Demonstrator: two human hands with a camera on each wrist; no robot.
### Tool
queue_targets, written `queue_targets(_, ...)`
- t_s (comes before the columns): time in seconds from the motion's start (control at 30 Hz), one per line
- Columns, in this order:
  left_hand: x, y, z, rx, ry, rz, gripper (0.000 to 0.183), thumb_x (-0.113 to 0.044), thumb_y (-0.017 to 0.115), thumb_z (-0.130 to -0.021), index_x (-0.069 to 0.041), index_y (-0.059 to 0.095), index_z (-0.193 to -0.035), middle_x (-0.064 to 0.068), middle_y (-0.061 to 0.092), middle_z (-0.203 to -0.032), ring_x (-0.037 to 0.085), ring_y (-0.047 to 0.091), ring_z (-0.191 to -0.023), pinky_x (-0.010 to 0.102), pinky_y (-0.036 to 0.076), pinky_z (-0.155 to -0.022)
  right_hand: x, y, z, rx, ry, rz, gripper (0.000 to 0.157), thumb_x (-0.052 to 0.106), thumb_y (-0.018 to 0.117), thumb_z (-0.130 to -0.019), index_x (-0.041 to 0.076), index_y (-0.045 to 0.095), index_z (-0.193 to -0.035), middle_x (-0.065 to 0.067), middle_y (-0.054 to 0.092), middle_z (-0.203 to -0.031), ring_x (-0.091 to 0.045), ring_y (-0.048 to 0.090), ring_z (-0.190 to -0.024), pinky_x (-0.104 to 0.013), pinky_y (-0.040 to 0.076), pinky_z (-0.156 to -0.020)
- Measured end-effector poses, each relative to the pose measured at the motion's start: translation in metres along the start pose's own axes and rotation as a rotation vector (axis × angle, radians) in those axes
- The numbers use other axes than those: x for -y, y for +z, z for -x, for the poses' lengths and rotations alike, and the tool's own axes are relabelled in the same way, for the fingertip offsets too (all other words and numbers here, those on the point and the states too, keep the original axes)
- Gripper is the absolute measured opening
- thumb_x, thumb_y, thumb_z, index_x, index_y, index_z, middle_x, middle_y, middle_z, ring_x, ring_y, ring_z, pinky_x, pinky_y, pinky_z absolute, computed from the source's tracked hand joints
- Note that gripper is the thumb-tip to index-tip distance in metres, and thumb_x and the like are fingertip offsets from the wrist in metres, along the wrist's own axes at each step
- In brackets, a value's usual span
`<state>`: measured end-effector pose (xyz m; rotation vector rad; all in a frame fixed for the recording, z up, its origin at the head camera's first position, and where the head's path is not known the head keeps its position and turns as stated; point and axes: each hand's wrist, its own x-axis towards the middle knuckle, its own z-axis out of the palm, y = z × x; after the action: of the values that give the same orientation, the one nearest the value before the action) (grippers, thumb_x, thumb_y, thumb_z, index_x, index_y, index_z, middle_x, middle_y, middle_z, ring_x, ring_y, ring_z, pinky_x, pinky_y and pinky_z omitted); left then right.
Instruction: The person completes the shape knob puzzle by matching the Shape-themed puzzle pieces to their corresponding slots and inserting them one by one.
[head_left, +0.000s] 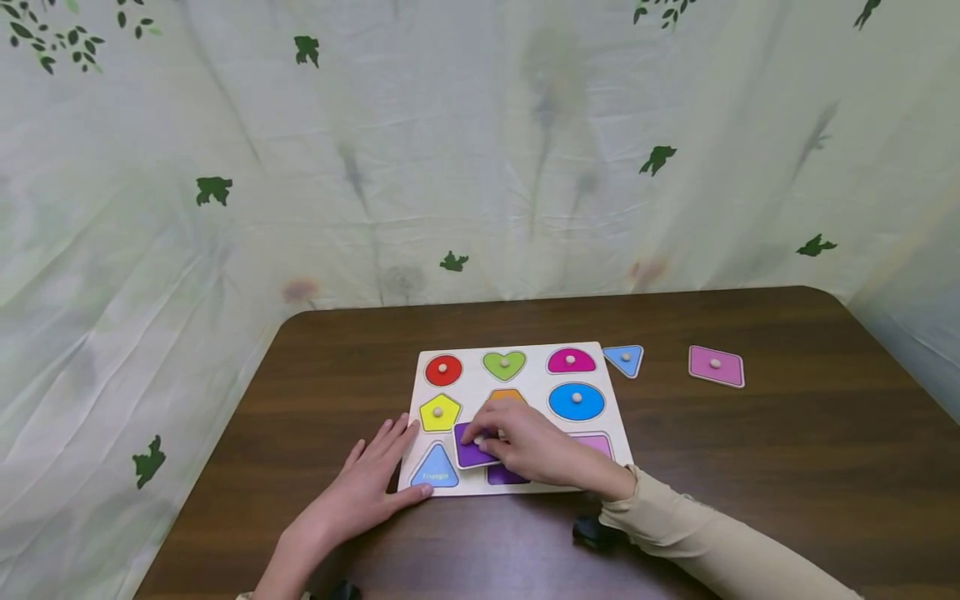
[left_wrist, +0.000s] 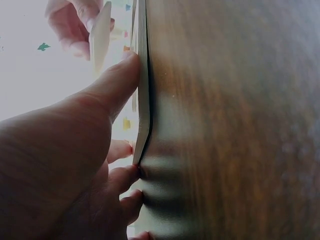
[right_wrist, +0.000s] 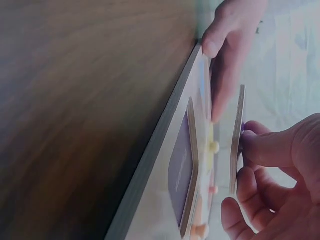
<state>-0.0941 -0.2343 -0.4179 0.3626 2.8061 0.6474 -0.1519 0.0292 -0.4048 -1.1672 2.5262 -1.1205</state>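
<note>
A white wooden shape puzzle board point(head_left: 537, 372) lies on the table. Above its front row, my right hand point(head_left: 528, 443) pinches a purple puzzle piece point(head_left: 467, 455) by its knob. In the right wrist view this piece point(right_wrist: 237, 145) is tilted and clear of the board, near a dark recess point(right_wrist: 182, 167). My left hand point(head_left: 358, 492) rests at the board's left front corner, fingers spread along the side. Its thumb touches the front edge near the bare blue triangle recess point(head_left: 435, 468). The right hand covers part of the orange shape point(head_left: 504, 394) and the purple recess point(head_left: 506, 476).
A blue triangle piece point(head_left: 624, 360) lies against the board's right back corner. Farther right is a pink rectangle piece point(head_left: 716, 367). Red circle point(head_left: 443, 370), green heart point(head_left: 504, 365), magenta semicircle point(head_left: 572, 361), yellow pentagon point(head_left: 440, 412) and blue oval point(head_left: 576, 402) pieces sit in the board.
</note>
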Motion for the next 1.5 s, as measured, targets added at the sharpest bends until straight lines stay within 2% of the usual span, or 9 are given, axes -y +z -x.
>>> queue_targets(0.37,0.001,-0.001,0.002,-0.008,0.021,0.014,0.095,-0.061,0.067,-0.084,-0.013,0.028,-0.156,0.008,0.016,-0.163,0.034,0.01,-0.149,0.066,0.008,-0.112,0.016,0.018,-0.022,0.073,0.038,0.08,0.021,0.011,0.07,-0.091,0.022,0.076,-0.108,0.011,0.065,-0.103,-0.006,0.056,-0.101,-0.024,0.047,-0.088)
queue_targets(0.73,0.0,-0.003,0.001,-0.008,0.042,0.017,0.093,-0.06,0.066,-0.086,-0.011,0.029,-0.156,0.01,0.018,-0.163,0.035,0.011,-0.149,0.066,0.008,-0.112,0.02,0.027,-0.027,0.088,0.042,0.118,0.021,0.012,0.069,-0.092,0.022,0.076,-0.109,0.011,0.066,-0.105,-0.006,0.058,-0.103,-0.023,0.047,-0.089)
queue_targets(0.97,0.001,-0.001,0.0,-0.002,0.028,0.017,0.095,-0.062,0.066,-0.085,-0.014,0.027,-0.157,0.008,0.017,-0.163,0.034,0.01,-0.149,0.066,0.008,-0.112,0.017,0.022,-0.021,0.091,0.062,0.12,0.02,0.012,0.068,-0.092,0.022,0.076,-0.108,0.012,0.064,-0.102,-0.004,0.056,-0.097,-0.023,0.047,-0.086)
queue_targets(1.2,0.002,0.0,0.0,-0.01,0.025,0.012,0.095,-0.062,0.066,-0.084,-0.014,0.027,-0.157,0.009,0.017,-0.163,0.034,0.01,-0.149,0.066,0.008,-0.112,0.011,0.009,-0.006,0.074,0.083,0.132,0.018,0.013,0.068,-0.093,0.023,0.076,-0.106,0.012,0.065,-0.102,-0.006,0.056,-0.098,-0.027,0.048,-0.087)
queue_targets(1.5,0.001,0.001,-0.002,0.0,-0.002,0.001,0.097,-0.061,0.069,-0.082,-0.014,0.028,-0.156,0.008,0.017,-0.163,0.033,0.011,-0.149,0.067,0.009,-0.112,0.0,-0.001,0.013,0.042,0.078,0.141,0.016,0.011,0.069,-0.092,0.021,0.076,-0.103,0.012,0.06,-0.093,-0.005,0.053,-0.088,-0.025,0.047,-0.078)
